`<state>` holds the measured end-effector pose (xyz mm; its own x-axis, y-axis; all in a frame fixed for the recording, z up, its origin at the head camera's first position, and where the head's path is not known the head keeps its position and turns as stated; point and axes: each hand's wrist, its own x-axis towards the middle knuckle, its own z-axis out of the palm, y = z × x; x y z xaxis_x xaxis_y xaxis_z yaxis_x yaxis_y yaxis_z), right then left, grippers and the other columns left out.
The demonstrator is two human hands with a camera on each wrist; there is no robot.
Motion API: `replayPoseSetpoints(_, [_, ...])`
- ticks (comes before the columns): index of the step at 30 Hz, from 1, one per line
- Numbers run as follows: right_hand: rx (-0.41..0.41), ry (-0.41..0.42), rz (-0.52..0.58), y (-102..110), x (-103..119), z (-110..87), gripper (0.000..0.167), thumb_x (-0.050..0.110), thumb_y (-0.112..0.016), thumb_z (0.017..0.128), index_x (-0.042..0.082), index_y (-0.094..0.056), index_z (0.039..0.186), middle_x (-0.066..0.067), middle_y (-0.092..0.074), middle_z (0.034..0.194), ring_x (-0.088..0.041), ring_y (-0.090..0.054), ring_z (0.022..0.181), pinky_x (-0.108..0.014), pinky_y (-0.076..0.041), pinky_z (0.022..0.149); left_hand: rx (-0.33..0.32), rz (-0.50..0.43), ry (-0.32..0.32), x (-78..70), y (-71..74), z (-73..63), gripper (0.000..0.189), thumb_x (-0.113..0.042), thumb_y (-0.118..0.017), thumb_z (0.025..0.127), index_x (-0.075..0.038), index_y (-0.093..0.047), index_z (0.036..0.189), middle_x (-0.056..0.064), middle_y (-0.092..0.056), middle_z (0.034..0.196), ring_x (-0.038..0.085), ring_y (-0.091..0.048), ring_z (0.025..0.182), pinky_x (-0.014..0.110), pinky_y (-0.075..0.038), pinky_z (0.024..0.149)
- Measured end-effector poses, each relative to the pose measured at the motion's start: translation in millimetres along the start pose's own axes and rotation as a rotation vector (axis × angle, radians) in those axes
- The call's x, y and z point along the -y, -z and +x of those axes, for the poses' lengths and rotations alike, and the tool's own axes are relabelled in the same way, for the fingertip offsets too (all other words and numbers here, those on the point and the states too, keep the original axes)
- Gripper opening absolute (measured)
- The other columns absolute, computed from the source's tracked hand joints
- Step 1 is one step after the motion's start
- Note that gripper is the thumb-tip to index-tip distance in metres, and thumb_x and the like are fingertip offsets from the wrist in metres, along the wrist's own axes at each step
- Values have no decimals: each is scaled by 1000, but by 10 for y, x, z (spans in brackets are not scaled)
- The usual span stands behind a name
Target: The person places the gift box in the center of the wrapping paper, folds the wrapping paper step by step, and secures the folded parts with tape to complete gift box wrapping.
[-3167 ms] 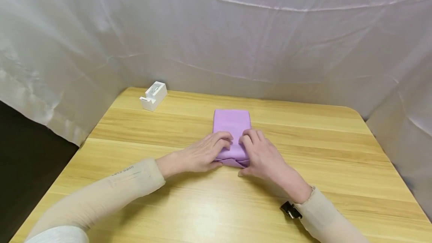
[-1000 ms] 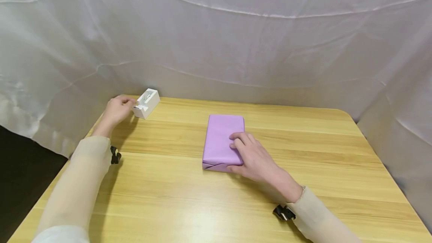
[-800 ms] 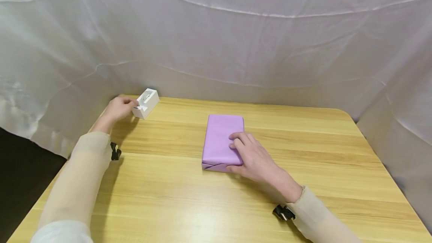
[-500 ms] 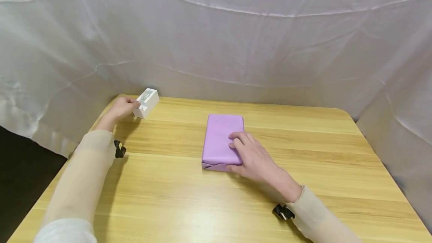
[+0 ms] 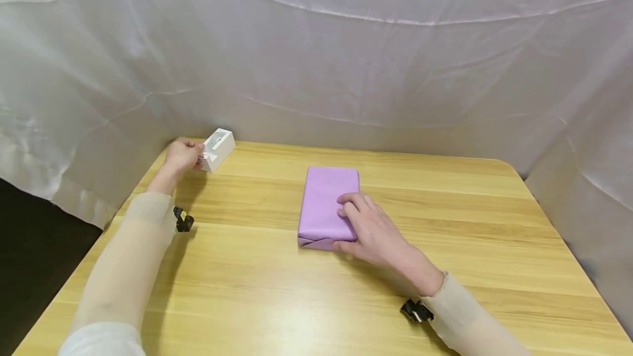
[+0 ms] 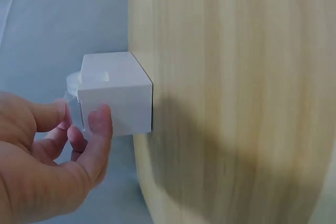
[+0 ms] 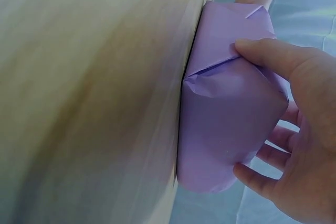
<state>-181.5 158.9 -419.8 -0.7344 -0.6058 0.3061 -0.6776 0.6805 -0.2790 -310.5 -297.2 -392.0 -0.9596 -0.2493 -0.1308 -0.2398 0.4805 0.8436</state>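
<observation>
At the far left of the table my left hand [image 5: 183,155] is at a white tape dispenser [image 5: 221,149]. The left wrist view shows the thumb and a finger pinching the end of clear tape [image 6: 74,109] beside the dispenser's toothed cutter, with another fingertip against its front face. My right hand [image 5: 378,232] holds a box wrapped in purple paper [image 5: 323,199], lying flat mid-table. In the right wrist view the thumb presses the folded end flap [image 7: 218,51], while the other fingers lie over the top and side of the box.
The wood-grain table [image 5: 277,284] ends at the back against a pale grey cloth curtain [image 5: 316,59]. The dispenser stands close to the back left corner. A small black device [image 5: 183,220] sits at the left wrist, and another black device [image 5: 416,311] at the right.
My left hand has gone from the purple box to the tape dispenser and taken hold of the tape end. My right hand stays on the box, which has turned slightly and shifted left.
</observation>
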Motion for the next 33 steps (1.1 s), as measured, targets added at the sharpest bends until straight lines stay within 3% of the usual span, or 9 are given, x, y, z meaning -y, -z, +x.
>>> replayPoseSetpoints(4, [-8,5,-5,5,-14,-7,58,39,-92,78,6,-59,114,-13,-53,142,-34,-50,127,-52,-46,108,-24,-20,-9,23,-31,-35,36,-17,-49,109,14,-52,127,14,-59,101,3,-60,71,21,-59,73])
replayPoseSetpoints(8, [-21,19,-9,14,-17,-16,60,38,-93,77,5,-60,114,-15,-53,141,-35,-51,127,-53,-46,108,-22,-130,16,73,-67,-86,34,-12,-48,109,16,-52,128,5,-62,92,-1,-62,71,20,-59,77])
replayPoseSetpoints(11, [-25,29,-10,18,-22,-19,60,38,-93,76,4,-60,113,-15,-54,141,-36,-51,127,-53,-45,108,24,-259,39,112,-79,-118,37,-10,-43,111,18,-45,135,-3,-61,86,-2,-63,73,17,-57,81])
replayPoseSetpoints(15, [-35,32,-10,19,-36,-20,60,38,-93,76,4,-59,113,-15,-54,140,-36,-51,126,-53,-46,108,94,-352,34,144,-60,-162,34,-9,-37,112,17,-40,133,-5,-61,90,-2,-65,80,19,-55,93])
replayPoseSetpoints(20, [-52,36,-10,17,-52,-20,59,36,-94,76,4,-59,112,-15,-54,140,-36,-52,125,-53,-47,106,137,-227,16,179,-18,-230,23,-18,-43,112,4,-49,119,2,-62,108,1,-64,92,31,-50,105])
replayPoseSetpoints(23, [-55,40,-14,15,-58,-16,59,36,-93,76,5,-59,112,-15,-54,139,-36,-52,125,-53,-47,105,155,-168,16,209,-15,-265,22,-21,-45,112,0,-50,117,14,-57,130,13,-63,109,36,-45,110])
replayPoseSetpoints(28, [-50,32,-10,17,-63,-12,59,36,-93,76,4,-59,113,-15,-54,140,-36,-51,126,-54,-47,105,212,-259,-4,299,-8,-275,14,-13,-39,112,-1,-46,116,31,-37,157,37,-43,145,41,-36,120])
replayPoseSetpoints(31, [-33,16,-7,26,-62,-17,59,37,-93,77,5,-60,114,-14,-53,141,-36,-51,127,-54,-47,106,244,-303,-15,362,-1,-257,17,-13,-34,113,-2,-45,118,30,-36,159,38,-36,150,41,-33,121])
replayPoseSetpoints(33, [-23,5,-6,29,-62,-22,58,37,-92,78,5,-60,114,-14,-53,142,-35,-50,128,-53,-46,107,242,-296,-8,385,-2,-240,17,-16,-37,113,-4,-47,119,25,-48,152,34,-43,146,39,-34,122])
